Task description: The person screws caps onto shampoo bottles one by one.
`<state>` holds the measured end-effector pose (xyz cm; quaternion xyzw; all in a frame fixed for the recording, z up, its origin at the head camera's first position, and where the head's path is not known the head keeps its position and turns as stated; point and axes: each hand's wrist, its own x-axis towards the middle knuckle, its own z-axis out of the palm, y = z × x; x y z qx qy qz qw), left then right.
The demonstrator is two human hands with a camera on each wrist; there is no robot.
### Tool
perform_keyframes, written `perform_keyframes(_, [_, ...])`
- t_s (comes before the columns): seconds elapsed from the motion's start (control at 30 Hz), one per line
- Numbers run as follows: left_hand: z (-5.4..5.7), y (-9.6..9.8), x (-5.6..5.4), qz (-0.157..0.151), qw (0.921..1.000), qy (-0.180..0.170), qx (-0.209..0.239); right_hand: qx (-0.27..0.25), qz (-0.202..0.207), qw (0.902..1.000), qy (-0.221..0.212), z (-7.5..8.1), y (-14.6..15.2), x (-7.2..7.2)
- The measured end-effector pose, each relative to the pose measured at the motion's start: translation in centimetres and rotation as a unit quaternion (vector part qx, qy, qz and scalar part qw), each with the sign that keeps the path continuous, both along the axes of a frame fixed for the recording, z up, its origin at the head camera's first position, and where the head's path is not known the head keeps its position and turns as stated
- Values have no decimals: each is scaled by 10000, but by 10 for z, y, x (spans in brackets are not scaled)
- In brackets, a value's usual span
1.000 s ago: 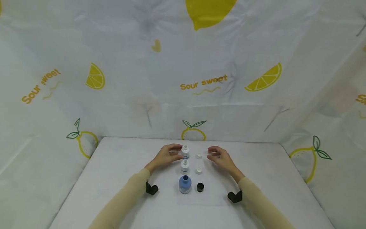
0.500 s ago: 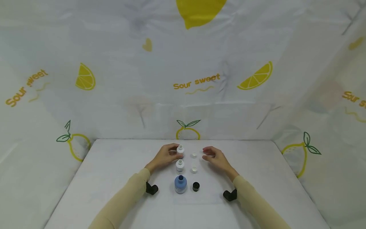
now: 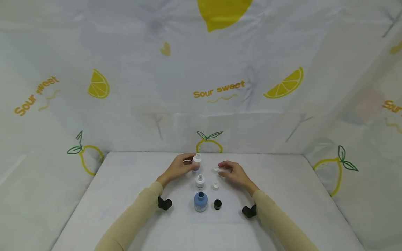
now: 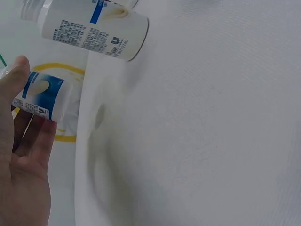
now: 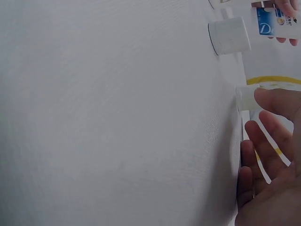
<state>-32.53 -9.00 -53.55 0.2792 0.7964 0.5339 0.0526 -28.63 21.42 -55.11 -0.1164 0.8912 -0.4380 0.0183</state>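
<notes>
My left hand [image 3: 177,170] grips a small white bottle [image 3: 196,159] with a blue label, its mouth uncapped. In the left wrist view that bottle [image 4: 47,96] sits between thumb and fingers, off the table. My right hand [image 3: 236,175] is at the far white cap [image 3: 215,169], fingers loosely bent. The right wrist view has the thumb overlapping this cap [image 5: 245,98]; whether it touches cannot be told. A second uncapped white bottle [image 3: 200,181] and an uncapped blue bottle [image 3: 200,202] stand upright nearer me, in line.
Right of the standing bottles lie another white cap [image 3: 215,186] and a black cap [image 3: 217,204]. All rest on a white-covered table [image 3: 220,233]. Behind it hangs a white lemon-print sheet [image 3: 138,87]. A black wrist mount [image 3: 164,203] sticks out from each sleeve.
My left hand has taken hold of the far white bottle and raised it from the table. My right hand has moved left to the far white cap. The head view has shifted slightly.
</notes>
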Motion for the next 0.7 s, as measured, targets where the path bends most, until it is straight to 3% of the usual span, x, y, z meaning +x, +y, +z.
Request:
perform_keyframes(0.37, [8, -11, -1, 20, 9999, 38, -161, 43, 51, 10000, 56, -7, -7, -4])
perform_keyframes(0.7, [13, -17, 3, 220, 9996, 16, 182, 41, -10, 10000, 82, -6, -10, -5])
